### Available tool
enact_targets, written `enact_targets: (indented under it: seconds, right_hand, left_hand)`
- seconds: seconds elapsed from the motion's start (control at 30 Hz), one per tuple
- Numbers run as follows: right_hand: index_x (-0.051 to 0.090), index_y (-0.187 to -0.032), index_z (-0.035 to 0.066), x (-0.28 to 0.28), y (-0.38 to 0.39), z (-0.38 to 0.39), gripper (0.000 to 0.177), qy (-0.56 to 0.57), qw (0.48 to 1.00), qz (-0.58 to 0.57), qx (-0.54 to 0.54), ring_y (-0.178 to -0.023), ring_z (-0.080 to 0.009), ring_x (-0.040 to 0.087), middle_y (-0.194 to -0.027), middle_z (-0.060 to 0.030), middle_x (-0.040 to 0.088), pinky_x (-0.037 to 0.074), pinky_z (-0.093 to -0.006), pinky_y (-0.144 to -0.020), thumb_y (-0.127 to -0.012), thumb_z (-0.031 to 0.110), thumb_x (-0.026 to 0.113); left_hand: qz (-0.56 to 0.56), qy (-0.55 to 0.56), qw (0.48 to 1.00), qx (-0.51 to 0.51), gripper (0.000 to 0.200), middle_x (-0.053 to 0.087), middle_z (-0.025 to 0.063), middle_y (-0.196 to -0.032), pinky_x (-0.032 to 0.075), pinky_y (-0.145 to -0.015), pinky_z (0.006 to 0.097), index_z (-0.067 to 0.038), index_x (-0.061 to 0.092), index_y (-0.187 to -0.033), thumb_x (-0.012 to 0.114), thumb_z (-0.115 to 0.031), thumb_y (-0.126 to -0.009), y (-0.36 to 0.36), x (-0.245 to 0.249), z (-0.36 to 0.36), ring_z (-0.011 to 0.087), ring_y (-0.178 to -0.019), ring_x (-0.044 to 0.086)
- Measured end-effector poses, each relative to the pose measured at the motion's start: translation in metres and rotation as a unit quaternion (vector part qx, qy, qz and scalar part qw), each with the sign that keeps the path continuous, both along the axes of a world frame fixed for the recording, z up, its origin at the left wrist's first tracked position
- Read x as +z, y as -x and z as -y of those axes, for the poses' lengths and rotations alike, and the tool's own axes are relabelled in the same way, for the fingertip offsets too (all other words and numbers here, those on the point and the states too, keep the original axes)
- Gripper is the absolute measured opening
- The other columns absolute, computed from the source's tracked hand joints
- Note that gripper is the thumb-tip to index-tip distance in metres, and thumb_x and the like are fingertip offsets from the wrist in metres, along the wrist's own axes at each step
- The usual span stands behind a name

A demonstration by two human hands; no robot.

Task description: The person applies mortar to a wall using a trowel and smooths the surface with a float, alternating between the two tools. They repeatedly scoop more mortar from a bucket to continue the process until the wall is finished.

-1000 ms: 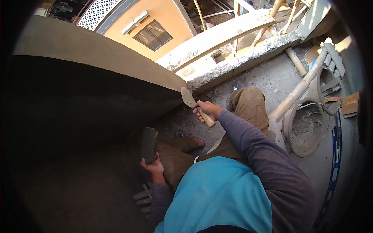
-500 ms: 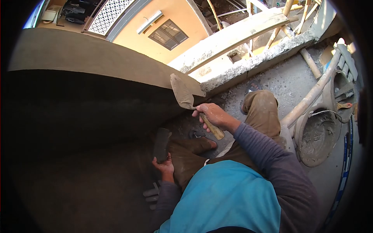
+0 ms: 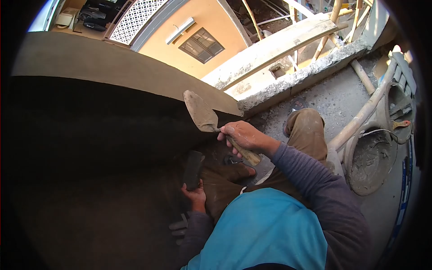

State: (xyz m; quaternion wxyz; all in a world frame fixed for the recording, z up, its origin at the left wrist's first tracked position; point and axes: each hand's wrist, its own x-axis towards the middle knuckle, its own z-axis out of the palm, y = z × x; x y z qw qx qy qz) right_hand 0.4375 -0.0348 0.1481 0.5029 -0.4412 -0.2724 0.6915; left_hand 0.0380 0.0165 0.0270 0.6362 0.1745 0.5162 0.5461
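Note:
My right hand (image 3: 246, 136) is closed round the wooden handle of a trowel (image 3: 200, 112), whose grey-smeared blade points up and left, in front of the shaded wall (image 3: 99, 126). Lower down, in shadow, my left hand (image 3: 195, 193) grips the bottom end of a dark, flat rectangular block (image 3: 193, 170) held upright beside my knee. What the block is made of cannot be made out.
At the right stands a bucket of wet grey mortar (image 3: 370, 162), with a second bucket (image 3: 398, 105) and a brush (image 3: 400, 124) behind it. A wooden pole (image 3: 360, 118) leans there. A rough concrete ledge (image 3: 306, 74) runs beyond my feet.
The trowel blade has moved left and slightly down, towards the shaded wall. My left hand still holds the block. The camera view has shifted slightly.

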Motion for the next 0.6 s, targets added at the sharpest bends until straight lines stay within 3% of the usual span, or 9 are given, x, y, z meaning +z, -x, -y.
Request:
enact_targets:
  seconds: [0.13, 0.43, 0.6]
  right_hand:
    - [0.061, -0.1, 0.0, -0.018, 0.0, 0.003, 0.039, 0.05, 0.998, -0.016, -0.024, -0.052, -0.0141, 0.058, -0.072, -0.0047, 0.054, 0.05, -0.0291, -0.047, -0.099, 0.035, 0.043]
    - [0.062, -0.099, 0.0, 0.065, -0.006, 0.001, 0.041, -0.044, 0.999, 0.003, 0.011, -0.053, -0.0141, 0.058, -0.074, -0.0046, 0.055, 0.05, -0.0279, -0.049, -0.1, 0.036, 0.042]
    - [0.061, -0.102, 0.0, 0.051, -0.001, -0.006, 0.042, -0.031, 0.999, 0.007, 0.012, -0.053, -0.014, 0.058, -0.074, -0.0043, 0.055, 0.05, -0.029, -0.048, -0.101, 0.038, 0.041]
  left_hand:
    - [0.017, 0.007, 1.0, -0.016, 0.045, 0.066, 0.0017, -0.113, 0.056, -0.079, 0.0434, -0.015, 0.058, -0.119, 0.062, -0.038, -0.081, 0.006, -0.004, 0.0, 0.0229, -0.095, 0.064]
    - [0.037, -0.005, 0.999, 0.0, 0.045, 0.066, 0.0021, -0.114, 0.055, -0.082, 0.0442, -0.015, 0.058, -0.12, 0.063, -0.038, -0.081, 0.004, -0.008, 0.0, 0.0236, -0.099, 0.063]
    - [0.06, -0.012, 0.998, -0.004, 0.046, 0.065, 0.0023, -0.115, 0.054, -0.082, 0.0441, -0.014, 0.058, -0.12, 0.063, -0.038, -0.082, 0.007, -0.011, 0.001, 0.0236, -0.099, 0.063]
